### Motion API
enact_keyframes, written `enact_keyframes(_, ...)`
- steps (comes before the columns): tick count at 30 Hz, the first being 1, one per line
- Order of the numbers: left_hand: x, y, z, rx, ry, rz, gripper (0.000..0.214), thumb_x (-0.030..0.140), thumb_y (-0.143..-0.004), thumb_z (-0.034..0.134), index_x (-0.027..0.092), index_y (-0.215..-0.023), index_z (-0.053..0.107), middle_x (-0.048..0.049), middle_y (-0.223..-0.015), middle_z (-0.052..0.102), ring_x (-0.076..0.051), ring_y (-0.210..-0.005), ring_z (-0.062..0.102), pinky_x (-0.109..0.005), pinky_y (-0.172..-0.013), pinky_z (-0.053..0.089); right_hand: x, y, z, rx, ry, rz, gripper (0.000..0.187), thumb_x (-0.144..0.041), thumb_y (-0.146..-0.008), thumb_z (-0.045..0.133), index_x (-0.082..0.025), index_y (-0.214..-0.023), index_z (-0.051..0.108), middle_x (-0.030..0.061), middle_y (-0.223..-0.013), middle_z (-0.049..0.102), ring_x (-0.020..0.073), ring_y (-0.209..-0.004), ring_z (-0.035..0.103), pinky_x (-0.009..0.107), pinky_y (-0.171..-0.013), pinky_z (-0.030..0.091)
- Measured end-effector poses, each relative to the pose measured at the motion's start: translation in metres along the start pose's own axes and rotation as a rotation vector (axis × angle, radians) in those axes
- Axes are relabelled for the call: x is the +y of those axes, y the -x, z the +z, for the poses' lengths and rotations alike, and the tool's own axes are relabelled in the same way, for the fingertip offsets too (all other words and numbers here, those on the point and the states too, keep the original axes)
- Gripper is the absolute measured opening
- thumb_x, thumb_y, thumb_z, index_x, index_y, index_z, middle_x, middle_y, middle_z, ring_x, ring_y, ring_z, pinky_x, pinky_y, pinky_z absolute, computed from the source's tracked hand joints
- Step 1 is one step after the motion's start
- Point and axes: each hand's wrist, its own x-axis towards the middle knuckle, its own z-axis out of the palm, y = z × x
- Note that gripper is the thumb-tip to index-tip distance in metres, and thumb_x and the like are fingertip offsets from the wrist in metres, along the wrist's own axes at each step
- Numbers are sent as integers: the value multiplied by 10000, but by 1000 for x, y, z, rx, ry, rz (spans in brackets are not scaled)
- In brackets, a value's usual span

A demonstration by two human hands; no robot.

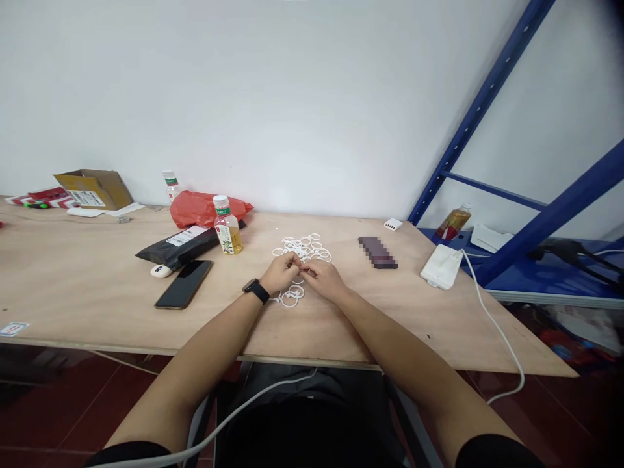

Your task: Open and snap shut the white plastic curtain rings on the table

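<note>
- Plywood table [88, 305], head view: the near edge ran across just in front of the person's lap, and the right edge slanted back towards a blue shelf frame [492, 84].
- Left hand [281, 272], with a black watch [256, 290] at the wrist, and right hand [322, 278] met near the table's middle, well back from the near edge.
- Fingers of both hands were curled in narrow, tips together, pinching the upper end of the linked rings [291, 296]. The lower loops lay on the board just under the hands. The exact grip was too small to make out.
- A loose pile of white rings [305, 247] lay just behind the hands, touching or nearly so.
- Open room: a wide bare stretch of board lay left of the dark phone [184, 284], and another lay between the right forearm and the white charger [442, 266].
- The charger's cable [492, 325] dropped over the right edge.
- A pixelated dark block [377, 252] sat between the ring pile and the charger.
- Writing: the drink bottle [227, 225] carried a green-and-white label, the black mailer bag [178, 246] a white shipping label and the cardboard box [95, 187] a white printed label. None of the text could be read.
- A small sticker [13, 329] with red marks sat at the near left edge, unreadable.
- A red bag [205, 207] lay against the back wall, behind the bottle.
</note>
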Motion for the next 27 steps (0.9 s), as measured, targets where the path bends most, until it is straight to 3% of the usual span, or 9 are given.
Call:
enact_keyframes(8,-2,0,1,-32,-22,45,114,126,-704,392,166,-691,497,18,-672,512,-119,-673,464,-235,-671,392,-4,0,-1,3,-57,20,79,-246,-864,596,-230,-855,673,8,-798,662,150,-733,574,272,-724,427)
enact_keyframes(14,-2,2,-2,-65,27,-46,149,162,-737,416,153,-764,562,1,-704,580,-123,-669,521,-235,-658,421,17,-2,-11,81,-102,151,228,-338,-909,541,-217,-1074,643,37,-943,697,165,-813,619,278,-749,454)
enact_keyframes(16,-3,3,-2,-147,-31,-88,144,170,-731,447,151,-765,586,11,-667,588,-115,-614,521,-223,-605,412,34,-2,-16,110,12,235,227,-289,-922,498,-207,-1070,649,58,-1016,690,186,-929,609,297,-827,444)
enact_keyframes(20,-4,5,-1,-288,-241,-39,115,168,-705,522,154,-728,634,8,-699,636,-114,-626,552,-217,-604,414,63,0,-22,1,318,389,257,-245,-881,546,-208,-1104,669,97,-1135,651,254,-1057,541,364,-923,388)
enact_keyframes(23,-3,6,0,-319,-282,-22,122,209,-739,543,157,-735,653,4,-722,663,-115,-637,572,-217,-610,421,68,2,-21,-60,403,466,221,-267,-861,587,-215,-1047,694,105,-1137,636,273,-1046,525,369,-887,387)
enact_keyframes(27,-4,5,0,-267,-282,-30,156,249,-783,548,159,-802,674,-5,-748,683,-125,-659,592,-222,-621,439,60,0,-18,-20,363,425,119,-238,-854,595,-212,-907,698,87,-1072,635,244,-1007,529,348,-873,385)
